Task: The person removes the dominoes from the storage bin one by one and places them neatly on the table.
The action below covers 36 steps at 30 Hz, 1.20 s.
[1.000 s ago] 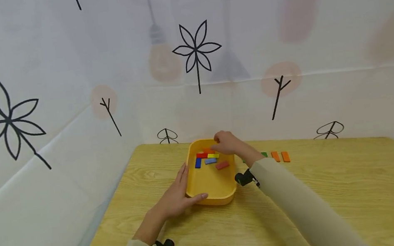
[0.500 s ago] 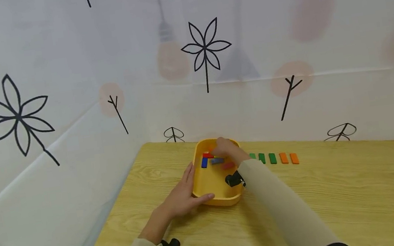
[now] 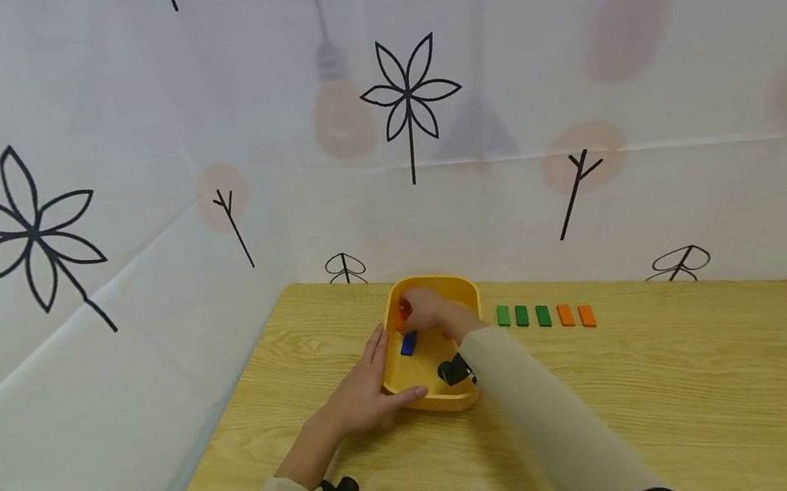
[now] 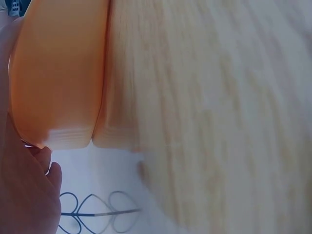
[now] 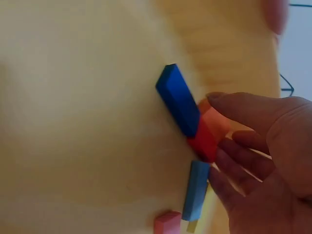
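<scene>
A yellow tray (image 3: 422, 369) stands near the far left of the table. My left hand (image 3: 360, 393) holds its near left corner, fingers along the outer wall and thumb over the near rim. Inside, my right hand (image 3: 429, 312) pinches an orange block (image 5: 217, 122) between thumb and fingers by the left wall. Against that block, in the right wrist view, lie a red block (image 5: 203, 144) and a dark blue block (image 5: 178, 100). A light blue block (image 5: 195, 190), a yellow block (image 5: 206, 202) and a pinkish-red block (image 5: 167, 223) lie close by.
To the right of the tray, a row on the wooden table (image 3: 683, 372) has three green blocks (image 3: 522, 315) and two orange blocks (image 3: 576, 316). A white patterned curtain (image 3: 256, 130) hangs behind and at the left of the table.
My right hand has moved down into the tray and leftward, reaching the orange block by the left wall. The dark blue block has shifted slightly toward me. My left hand keeps its place on the tray.
</scene>
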Tool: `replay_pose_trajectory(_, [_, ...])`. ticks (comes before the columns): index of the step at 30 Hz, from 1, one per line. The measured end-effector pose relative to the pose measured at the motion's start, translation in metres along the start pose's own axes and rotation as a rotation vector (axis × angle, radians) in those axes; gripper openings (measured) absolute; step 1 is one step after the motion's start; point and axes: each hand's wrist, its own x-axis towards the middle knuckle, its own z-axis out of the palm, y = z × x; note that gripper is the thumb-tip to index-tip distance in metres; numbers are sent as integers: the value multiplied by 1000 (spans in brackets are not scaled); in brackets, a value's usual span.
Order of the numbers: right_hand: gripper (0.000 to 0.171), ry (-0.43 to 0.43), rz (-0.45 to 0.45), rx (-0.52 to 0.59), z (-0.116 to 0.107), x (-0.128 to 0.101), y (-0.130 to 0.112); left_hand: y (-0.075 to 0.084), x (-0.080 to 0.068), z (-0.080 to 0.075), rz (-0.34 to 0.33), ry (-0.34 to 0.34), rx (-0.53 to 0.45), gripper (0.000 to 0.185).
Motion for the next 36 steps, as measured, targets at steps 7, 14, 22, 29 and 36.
replay_pose_trajectory(7, [35, 37, -65, -157, 11, 5, -1, 0, -1, 0, -9, -4, -4, 118])
replay_pose_trajectory(14, [28, 59, -49, -108, 15, 3, 3, 1, -1, 1, 6, 0, -8, 117])
replay_pose_trajectory(22, [25, 51, -101, -66, 5, -4, 1, 3, -2, 0, -4, 1, -8, 116])
replay_pose_trajectory(29, [30, 82, -159, -67, -15, -20, 3, 3, -1, 2, -26, -5, -9, 118])
replay_pose_trajectory(36, [44, 137, -282, -80, -38, -45, 6, 4, 0, 0, -32, -3, -8, 119])
